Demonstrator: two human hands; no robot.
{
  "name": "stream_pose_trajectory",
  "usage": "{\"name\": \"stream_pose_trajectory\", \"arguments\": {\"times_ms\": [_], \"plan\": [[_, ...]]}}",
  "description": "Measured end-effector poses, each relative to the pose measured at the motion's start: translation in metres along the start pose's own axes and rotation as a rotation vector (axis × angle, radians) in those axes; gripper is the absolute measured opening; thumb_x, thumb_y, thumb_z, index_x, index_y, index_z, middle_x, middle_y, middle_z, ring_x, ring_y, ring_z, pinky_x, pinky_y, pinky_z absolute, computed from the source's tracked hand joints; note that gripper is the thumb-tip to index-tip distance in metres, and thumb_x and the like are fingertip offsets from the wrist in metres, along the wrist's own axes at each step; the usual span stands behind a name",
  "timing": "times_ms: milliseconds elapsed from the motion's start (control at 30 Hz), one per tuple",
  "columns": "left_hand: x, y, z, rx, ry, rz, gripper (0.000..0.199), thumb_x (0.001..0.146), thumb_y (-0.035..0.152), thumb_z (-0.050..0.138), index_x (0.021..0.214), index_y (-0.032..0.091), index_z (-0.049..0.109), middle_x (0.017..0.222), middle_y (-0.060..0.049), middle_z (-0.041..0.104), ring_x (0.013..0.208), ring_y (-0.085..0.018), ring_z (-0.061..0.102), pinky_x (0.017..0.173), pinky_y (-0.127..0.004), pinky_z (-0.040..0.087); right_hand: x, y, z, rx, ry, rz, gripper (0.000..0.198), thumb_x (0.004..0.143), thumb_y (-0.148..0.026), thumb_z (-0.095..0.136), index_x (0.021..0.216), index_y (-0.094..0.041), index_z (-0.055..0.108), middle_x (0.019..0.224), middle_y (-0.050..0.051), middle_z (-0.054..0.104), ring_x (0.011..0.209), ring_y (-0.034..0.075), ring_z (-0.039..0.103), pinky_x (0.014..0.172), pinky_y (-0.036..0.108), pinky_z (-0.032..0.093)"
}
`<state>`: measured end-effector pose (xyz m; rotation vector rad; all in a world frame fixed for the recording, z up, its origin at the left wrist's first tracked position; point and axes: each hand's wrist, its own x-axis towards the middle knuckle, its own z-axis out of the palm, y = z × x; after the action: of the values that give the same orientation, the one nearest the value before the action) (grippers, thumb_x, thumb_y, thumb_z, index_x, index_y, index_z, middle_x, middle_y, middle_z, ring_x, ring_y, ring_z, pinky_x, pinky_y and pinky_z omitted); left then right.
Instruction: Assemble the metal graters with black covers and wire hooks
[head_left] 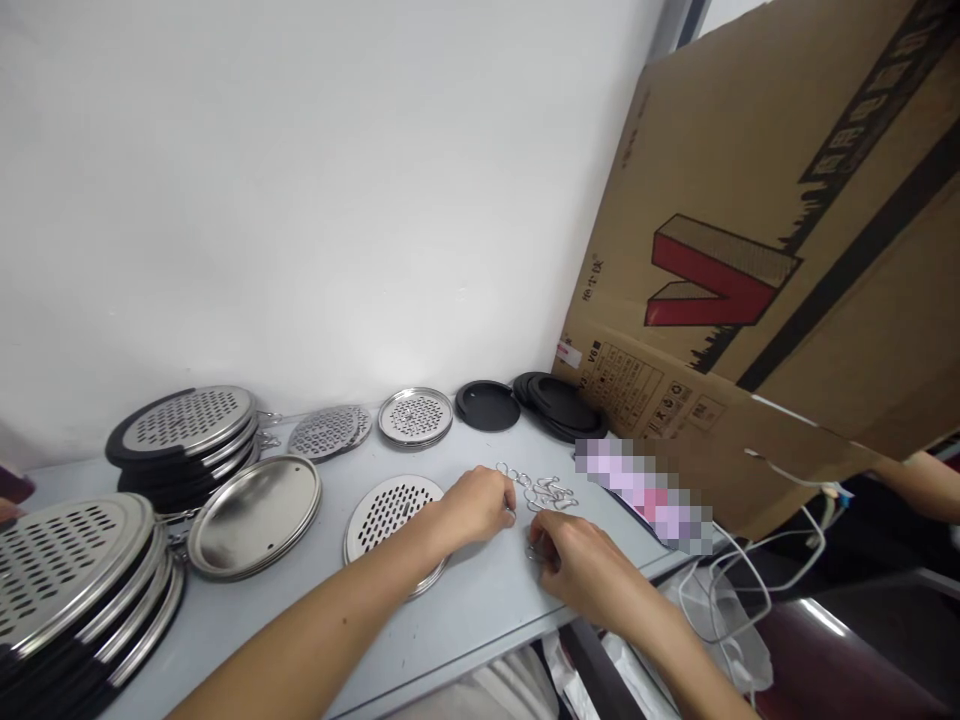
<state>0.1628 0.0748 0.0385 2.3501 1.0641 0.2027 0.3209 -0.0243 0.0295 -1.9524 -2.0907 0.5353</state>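
My left hand [480,505] is closed in a pinch above the table, beside a small pile of metal wire rings and hooks [551,492]. What its fingertips hold, if anything, is hidden. Just to the right, my right hand [577,555] is closed too, with a bit of a small metal wire piece [533,553] showing at its fingers. A round perforated metal plate [382,510] with a raised rim lies flat under my left wrist, partly covered by the forearm.
Stacked perforated discs with black edges [187,420] and plain metal plates [255,515] stand at left. Along the wall are more perforated discs [415,415] and black round pieces [487,405]. A large cardboard box [720,400], white cables [757,570] and another person's arm [919,485] are at right.
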Motion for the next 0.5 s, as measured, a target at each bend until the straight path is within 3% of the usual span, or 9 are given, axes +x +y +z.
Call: {"name": "stream_pose_trajectory", "arguments": {"times_ms": [133,300,500], "plan": [[0.0,0.004,-0.001,-0.025,-0.003,-0.014,0.016,0.064,0.014,0.07,0.078,0.02,0.074,0.081,-0.006,0.074,0.077,-0.023,0.068,0.067,-0.029,0.049,-0.001,-0.003,0.001,-0.03,0.009,-0.001,0.031,0.059,-0.003,0.049,0.084,-0.019,0.059,0.078,0.004,0.063,0.07,0.017,0.054,0.061,0.025,0.029],[-0.009,0.006,-0.001,-0.149,0.043,0.002,0.015,0.068,0.01,0.064,0.078,0.019,0.071,0.07,-0.002,0.071,0.063,-0.018,0.065,0.055,-0.024,0.045,0.002,0.0,0.005,-0.034,0.007,-0.032,0.029,0.06,-0.004,0.05,0.083,-0.019,0.059,0.073,0.003,0.062,0.067,0.016,0.052,0.06,0.025,0.028],[-0.064,-0.029,-0.041,-0.323,0.19,-0.025,0.015,0.083,0.027,0.06,0.091,0.019,0.068,0.084,-0.003,0.072,0.076,-0.017,0.066,0.066,-0.024,0.048,0.024,-0.01,0.009,-0.053,-0.014,-0.103,0.032,0.06,-0.004,0.05,0.086,-0.019,0.063,0.073,0.004,0.064,0.065,0.016,0.054,0.059,0.025,0.028]]}}
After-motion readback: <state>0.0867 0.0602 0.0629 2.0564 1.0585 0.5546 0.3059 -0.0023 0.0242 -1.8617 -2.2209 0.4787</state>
